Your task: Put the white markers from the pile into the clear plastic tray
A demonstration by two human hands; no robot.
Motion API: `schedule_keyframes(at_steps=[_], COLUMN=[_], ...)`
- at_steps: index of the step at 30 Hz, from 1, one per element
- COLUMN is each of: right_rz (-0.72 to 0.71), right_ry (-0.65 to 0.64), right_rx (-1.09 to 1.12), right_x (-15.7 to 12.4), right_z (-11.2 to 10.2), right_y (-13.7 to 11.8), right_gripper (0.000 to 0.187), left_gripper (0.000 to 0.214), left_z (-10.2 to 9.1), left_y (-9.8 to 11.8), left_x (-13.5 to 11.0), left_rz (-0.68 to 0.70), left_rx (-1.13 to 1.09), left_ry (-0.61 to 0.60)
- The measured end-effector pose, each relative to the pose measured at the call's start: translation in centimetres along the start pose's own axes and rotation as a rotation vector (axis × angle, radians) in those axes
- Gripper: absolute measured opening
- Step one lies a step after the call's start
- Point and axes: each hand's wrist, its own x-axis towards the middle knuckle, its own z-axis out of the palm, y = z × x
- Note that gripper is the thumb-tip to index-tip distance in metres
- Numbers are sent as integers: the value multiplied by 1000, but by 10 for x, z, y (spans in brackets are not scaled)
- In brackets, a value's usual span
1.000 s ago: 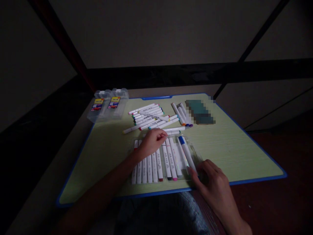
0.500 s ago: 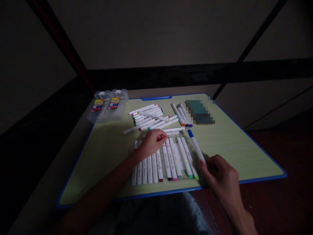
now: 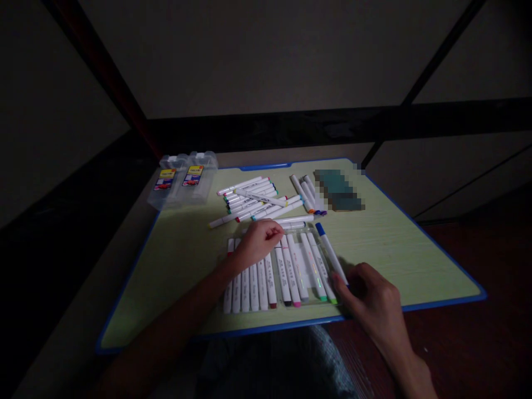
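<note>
My right hand (image 3: 371,302) pinches the lower end of a white marker (image 3: 331,252) with a blue end, tilted with the blue end pointing away from me. This marker is just right of a clear tray (image 3: 306,266) holding a row of white markers (image 3: 246,288) side by side. Over the tray's far part rests my left hand (image 3: 261,241), fingers curled closed near the marker tops. It covers the upper parts of several markers, and what its fingers grip, if anything, is hidden. Gaps show between some markers on the tray's right side.
Behind the tray lies a loose pile of white markers (image 3: 253,199) with coloured ends. A smaller group of markers (image 3: 305,194) is right of it, beside a blurred green object (image 3: 338,188). Two clear plastic cases (image 3: 187,188) stand at the table's far left. A blue edge (image 3: 440,302) rims the table.
My right hand has moved slightly left and the blue-ended marker has come closer to the tray's right side. My left hand has stayed in place.
</note>
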Motion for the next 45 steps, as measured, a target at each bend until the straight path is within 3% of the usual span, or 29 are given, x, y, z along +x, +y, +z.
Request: schedule_keyframes(at_steps=[5, 10, 16, 23, 45], right_rz=[-28, -245, -351, -444, -469], right_ry=[27, 139, -22, -65, -131], right_rx=[41, 115, 88, 86, 98], right_x=[-1, 1, -2, -4, -2], right_z=[0, -3, 1, 3, -2], right_y=[0, -4, -6, -15, -33], right_gripper=[28, 16, 17, 18, 11], left_gripper=[9, 10, 10, 10, 10], left_z=[-1, 0, -1, -2, 0], left_y=[2, 1, 0, 3, 3], left_x=[0, 0, -1, -1, 0], left_rz=[-18, -22, -7, -14, -1], left_rx=[-7, 1, 6, -7, 3], left_ry=[-1, -6, 6, -8, 1])
